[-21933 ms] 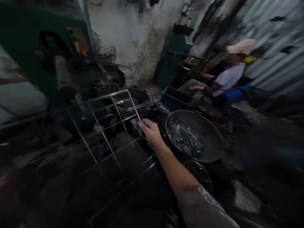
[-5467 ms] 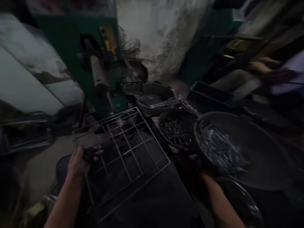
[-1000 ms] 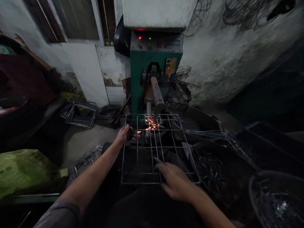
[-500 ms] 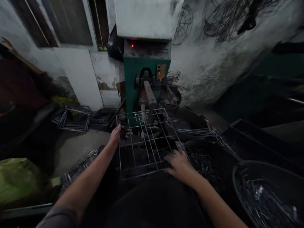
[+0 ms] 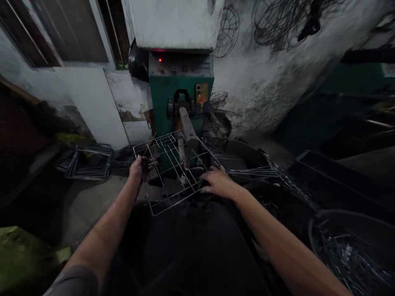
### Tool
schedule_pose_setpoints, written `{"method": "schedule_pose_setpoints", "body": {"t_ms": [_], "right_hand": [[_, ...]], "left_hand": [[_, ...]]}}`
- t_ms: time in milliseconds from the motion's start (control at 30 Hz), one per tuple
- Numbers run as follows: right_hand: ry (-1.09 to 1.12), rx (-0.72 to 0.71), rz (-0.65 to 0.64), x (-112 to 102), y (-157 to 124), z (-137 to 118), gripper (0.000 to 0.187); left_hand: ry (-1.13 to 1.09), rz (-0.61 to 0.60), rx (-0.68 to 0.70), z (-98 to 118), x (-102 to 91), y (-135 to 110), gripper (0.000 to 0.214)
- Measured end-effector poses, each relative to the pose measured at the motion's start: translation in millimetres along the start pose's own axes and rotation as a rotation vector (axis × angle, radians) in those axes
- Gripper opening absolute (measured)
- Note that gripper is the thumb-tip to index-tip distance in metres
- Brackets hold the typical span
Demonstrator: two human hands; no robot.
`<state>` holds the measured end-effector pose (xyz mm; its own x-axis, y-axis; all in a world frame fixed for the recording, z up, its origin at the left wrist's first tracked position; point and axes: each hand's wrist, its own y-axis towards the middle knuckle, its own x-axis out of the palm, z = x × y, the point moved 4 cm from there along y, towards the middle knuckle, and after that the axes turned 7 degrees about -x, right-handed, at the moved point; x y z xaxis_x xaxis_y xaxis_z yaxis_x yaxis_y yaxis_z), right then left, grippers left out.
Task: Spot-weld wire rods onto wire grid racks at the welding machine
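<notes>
A wire grid rack (image 5: 168,164) lies tilted under the arm (image 5: 187,129) of a green welding machine (image 5: 180,88). My left hand (image 5: 138,167) grips the rack's left edge. My right hand (image 5: 217,182) rests on the rack's right near corner, fingers spread over the wires. The machine's arm crosses above the rack's middle. A red lamp glows on the machine's panel.
Stacked wire racks (image 5: 88,162) lie on the floor at left. Dark basins hold short metal rods (image 5: 345,255) at right, with a dark tray (image 5: 333,176) behind. Long wires (image 5: 256,170) lie across a basin. Wire baskets (image 5: 277,20) hang on the wall.
Sparks seen a second ago are gone. The rack has swung left and tilted, and my right hand has moved up from its near edge to its right corner.
</notes>
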<state>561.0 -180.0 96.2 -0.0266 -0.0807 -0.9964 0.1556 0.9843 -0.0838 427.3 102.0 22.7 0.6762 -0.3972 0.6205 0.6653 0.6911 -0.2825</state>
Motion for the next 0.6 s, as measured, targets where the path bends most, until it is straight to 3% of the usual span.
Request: {"method": "schedule_pose_setpoints", "body": {"t_ms": [367,600], "right_hand": [[0.044,-0.051,0.081,-4,55,31,0.035],[0.014,-0.046,0.074,-13,72,35,0.032]], "left_hand": [[-0.021,0.078,0.061,27,2.9,38,0.028],[-0.025,0.100,0.078,33,0.2,46,0.027]]}}
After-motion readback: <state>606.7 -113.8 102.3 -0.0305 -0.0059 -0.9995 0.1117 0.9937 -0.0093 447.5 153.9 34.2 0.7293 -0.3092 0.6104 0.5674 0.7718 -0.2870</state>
